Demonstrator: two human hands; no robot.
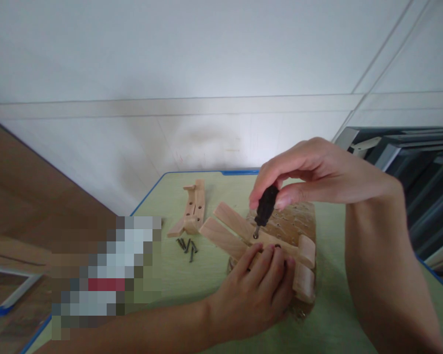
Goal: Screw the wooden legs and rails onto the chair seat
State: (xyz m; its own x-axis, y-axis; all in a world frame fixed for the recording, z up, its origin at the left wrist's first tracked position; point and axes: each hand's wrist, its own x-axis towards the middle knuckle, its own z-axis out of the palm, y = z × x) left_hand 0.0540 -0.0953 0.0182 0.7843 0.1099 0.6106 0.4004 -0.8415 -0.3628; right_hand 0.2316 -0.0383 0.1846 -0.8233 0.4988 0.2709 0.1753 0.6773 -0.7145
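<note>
My right hand (299,177) is closed around the black handle of a small screwdriver (266,205), which leans slightly. Its metal tip meets a screw hole in one slat of a light wooden piece (227,231). This piece has two slats with rounded blocks at their right ends. Across it lies my left hand (260,285), its bent fingers gripping and pressing it down; part of the wood is hidden under them. Beneath the wood is a brown board with a pitted, glossy surface (299,216).
On the green table (153,201) with a blue edge, a second wooden piece with dark holes (194,206) lies to the left. Several dark screws (187,246) are scattered near it. A blurred-out object (110,265) is at the left edge. Dark panels (421,162) stand at right, a white wall behind.
</note>
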